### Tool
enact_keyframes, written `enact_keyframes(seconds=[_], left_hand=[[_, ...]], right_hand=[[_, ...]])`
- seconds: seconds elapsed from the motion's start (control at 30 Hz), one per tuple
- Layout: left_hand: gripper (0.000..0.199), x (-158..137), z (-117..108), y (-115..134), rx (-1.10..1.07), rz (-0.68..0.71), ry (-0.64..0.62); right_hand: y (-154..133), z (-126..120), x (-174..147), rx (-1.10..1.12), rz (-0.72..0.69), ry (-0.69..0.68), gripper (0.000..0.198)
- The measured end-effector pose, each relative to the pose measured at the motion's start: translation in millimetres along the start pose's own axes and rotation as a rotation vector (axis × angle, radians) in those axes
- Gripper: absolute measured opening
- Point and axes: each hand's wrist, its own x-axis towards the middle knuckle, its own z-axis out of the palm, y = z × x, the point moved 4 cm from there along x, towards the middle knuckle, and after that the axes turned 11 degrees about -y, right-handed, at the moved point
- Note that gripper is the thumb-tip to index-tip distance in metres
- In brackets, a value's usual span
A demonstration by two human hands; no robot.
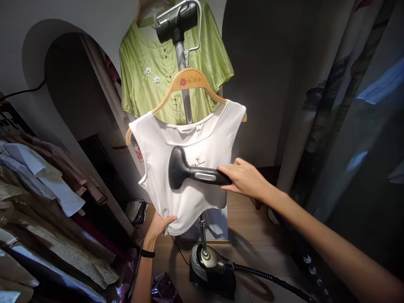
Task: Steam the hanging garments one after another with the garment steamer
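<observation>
A white sleeveless top (158, 176) with a small embroidered sprig hangs from a wooden hanger (189, 80) on the steamer's pole. My right hand (243, 176) is closed round the handle of a black garment steamer head (179, 168), which lies over the front of the top, its flat face turned toward the cloth. Down at the lower left hem, my left hand (159, 225) grips the top, thumb in front and the other fingers hidden behind the fabric.
Behind hangs a green blouse (139, 63). The steamer base (208, 263) stands on the floor, its ribbed hose (268, 275) running right. A rack of clothes (47, 206) fills the left, with purple plastic bags (166, 288) below. Dark curtains (331, 105) hang at right.
</observation>
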Motion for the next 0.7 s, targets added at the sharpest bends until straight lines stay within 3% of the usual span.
enact_keyframes(seconds=[0.2, 0.37, 0.43, 0.57, 0.7], left_hand=[[0.066, 1, -2, 9, 0.018, 0.022, -0.025], [0.067, 1, -7, -6, 0.021, 0.005, 0.036], [0.063, -2, -10, -13, 0.003, 0.001, 0.114], [0.062, -12, -19, -18, -0.014, 0.072, 0.385], [0.057, -21, -21, -15, 0.070, 0.103, 0.509]], right_hand=[[42, -5, -27, -0.047, -0.020, -0.046, 0.060], [56, -9, -48, -0.054, 0.050, -0.064, 0.063], [62, -9, -54, -0.051, 0.080, -0.069, 0.064], [64, -13, -60, -0.043, 0.111, -0.069, 0.064], [41, -28, -47, -0.033, 0.085, -0.107, 0.061]])
